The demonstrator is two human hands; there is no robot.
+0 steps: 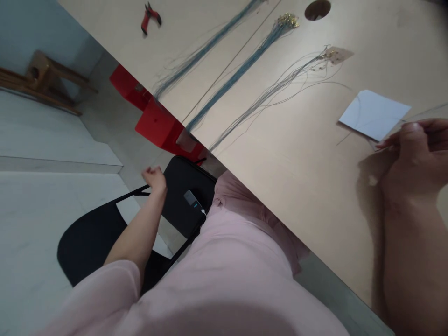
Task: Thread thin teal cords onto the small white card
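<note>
On the table at the right, my right hand (pixel 420 149) has its thumb and fingers pinched on a thin thread beside a square white card (pixel 375 114). Faint thread lines cross the card and run off its sides. My left hand (pixel 154 178) is raised off the table, over the black chair, with its fingers curled closed; whatever they hold, if anything, is too small to make out. Nearest the card lies a bundle of grey threads (pixel 259 102) with small gold pieces and a clear bag (pixel 338 55) at its end.
Two blue-green thread bundles (pixel 241 70) (pixel 210 44) lie across the table, one with gold ends (pixel 287 20). Red-handled pliers (pixel 150 19) rest near the far edge. A round hole (pixel 317 9) pierces the tabletop. Red boxes (pixel 159 123) stand below; a small device (pixel 193 200) is on the chair (pixel 175 205).
</note>
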